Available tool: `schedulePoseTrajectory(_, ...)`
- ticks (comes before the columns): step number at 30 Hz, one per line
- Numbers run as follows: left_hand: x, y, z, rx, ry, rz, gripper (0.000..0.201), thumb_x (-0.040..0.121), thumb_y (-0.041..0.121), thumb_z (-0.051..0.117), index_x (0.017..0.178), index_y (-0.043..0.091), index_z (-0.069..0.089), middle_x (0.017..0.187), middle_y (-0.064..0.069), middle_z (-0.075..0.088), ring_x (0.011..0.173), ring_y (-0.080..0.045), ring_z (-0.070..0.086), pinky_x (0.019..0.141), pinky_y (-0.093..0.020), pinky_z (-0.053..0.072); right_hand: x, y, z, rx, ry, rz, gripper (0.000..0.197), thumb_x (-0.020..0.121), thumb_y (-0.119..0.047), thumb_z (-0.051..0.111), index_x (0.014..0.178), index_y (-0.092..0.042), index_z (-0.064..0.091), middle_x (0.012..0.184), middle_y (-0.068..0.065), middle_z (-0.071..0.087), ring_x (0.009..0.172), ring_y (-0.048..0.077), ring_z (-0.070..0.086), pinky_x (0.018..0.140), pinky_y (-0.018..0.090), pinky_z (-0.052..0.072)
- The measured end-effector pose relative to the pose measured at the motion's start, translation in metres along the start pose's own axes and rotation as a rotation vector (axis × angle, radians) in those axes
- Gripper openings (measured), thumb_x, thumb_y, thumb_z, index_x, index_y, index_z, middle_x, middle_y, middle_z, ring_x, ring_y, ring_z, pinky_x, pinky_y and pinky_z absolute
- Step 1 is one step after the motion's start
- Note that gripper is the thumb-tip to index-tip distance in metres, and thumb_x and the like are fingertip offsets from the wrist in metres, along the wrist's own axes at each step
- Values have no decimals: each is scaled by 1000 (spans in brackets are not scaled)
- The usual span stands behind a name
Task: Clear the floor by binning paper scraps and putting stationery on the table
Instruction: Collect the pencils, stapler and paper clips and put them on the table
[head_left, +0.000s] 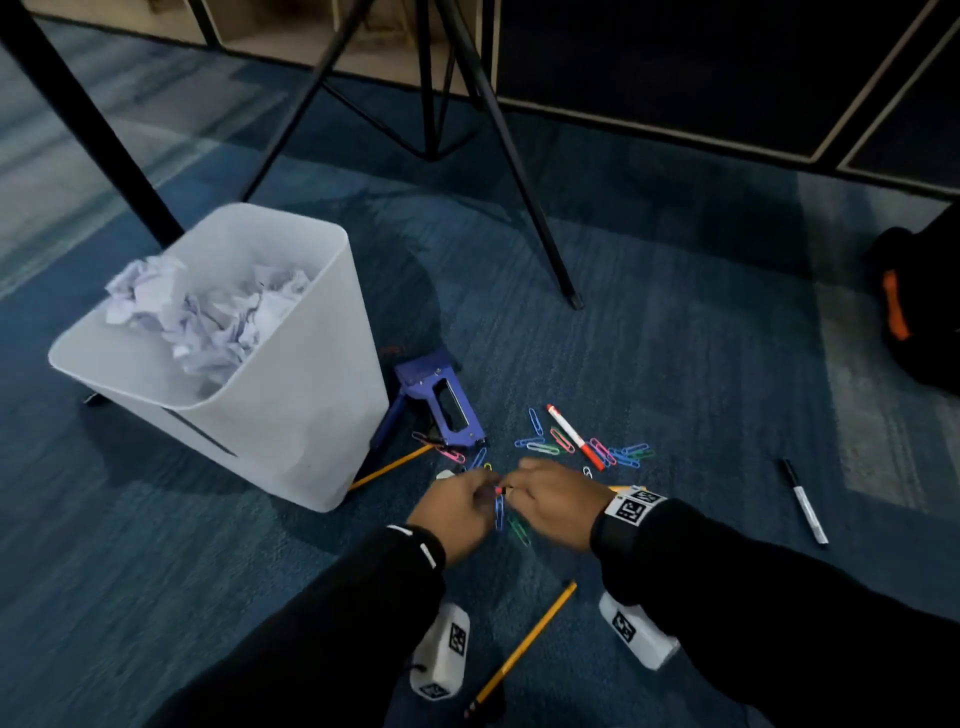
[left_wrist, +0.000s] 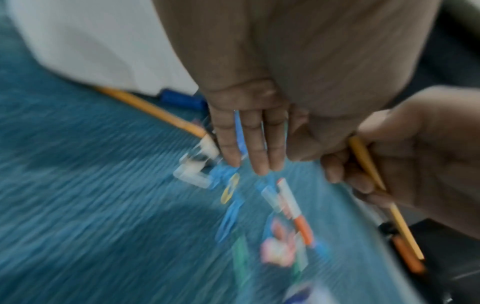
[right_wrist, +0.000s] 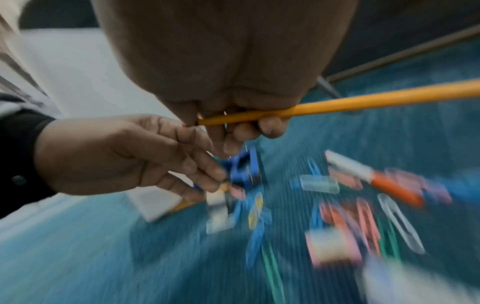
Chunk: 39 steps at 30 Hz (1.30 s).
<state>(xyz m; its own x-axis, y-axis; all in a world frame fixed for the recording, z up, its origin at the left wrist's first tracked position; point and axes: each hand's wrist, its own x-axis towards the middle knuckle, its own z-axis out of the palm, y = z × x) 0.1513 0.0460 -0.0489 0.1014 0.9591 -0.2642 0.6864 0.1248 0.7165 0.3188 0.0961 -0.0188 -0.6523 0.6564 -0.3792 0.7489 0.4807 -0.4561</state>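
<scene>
Both hands meet low over the blue carpet amid scattered coloured paper clips (head_left: 571, 447). My left hand (head_left: 457, 512) pinches a blue paper clip (head_left: 500, 512) that hangs between the hands; in the left wrist view the blue clip (left_wrist: 240, 133) shows behind my fingers. My right hand (head_left: 550, 499) has its fingers curled round a yellow pencil (right_wrist: 350, 105). A red and white marker (head_left: 574, 436), a blue stapler (head_left: 441, 400) and a black marker (head_left: 804, 501) lie on the floor. The white bin (head_left: 291, 415) holds crumpled paper (head_left: 208, 322). Both wrist views are blurred.
A second pencil (head_left: 389, 467) lies against the bin's foot and a third pencil (head_left: 524, 644) lies near my knees. A green clip (head_left: 519, 530) sits under the hands. Tripod legs (head_left: 519, 182) and a table leg (head_left: 88, 119) stand behind. A black bag (head_left: 914, 312) is far right.
</scene>
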Motion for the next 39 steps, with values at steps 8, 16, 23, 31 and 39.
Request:
schedulePoseTrajectory(8,23,95,-123,-66,172,170,22,91,16,60,111,21,70,85,10,69,65,11,56,65,-6,41,7,-47,-151,-42,114,-25,24,97,-28,42,101,-17,63,92,6,52,92,28,56,82,39,45)
schedulePoseTrajectory(16,31,177,-273,-41,310,176,10,91,17,60,92,25,66,73,13,65,67,8,60,62,-6,39,18,-126,-317,-129,183,-92,12,91,-25,54,97,-20,64,97,2,64,93,22,59,81,36,46)
schedulePoseTrajectory(23,13,210,-392,-117,469,202,3,89,27,60,93,28,60,77,8,67,73,-7,63,72,-32,52,46,-219,-421,-201,302,-200,17,91,-28,57,102,-24,69,97,-1,57,93,21,58,83,38,47)
schedulePoseTrajectory(31,-16,188,-521,-222,732,104,53,91,32,60,140,22,43,90,10,68,82,-6,66,83,-36,54,105,-358,-513,-34,642,-418,12,91,-26,62,100,-19,66,95,0,61,88,17,57,78,30,44)
schedulePoseTrajectory(39,-55,135,-564,-273,777,38,53,89,30,58,140,22,42,87,9,66,79,-10,68,80,-43,56,184,-484,-534,345,795,-558,17,85,-16,64,95,-19,51,89,-1,63,82,18,61,76,31,51)
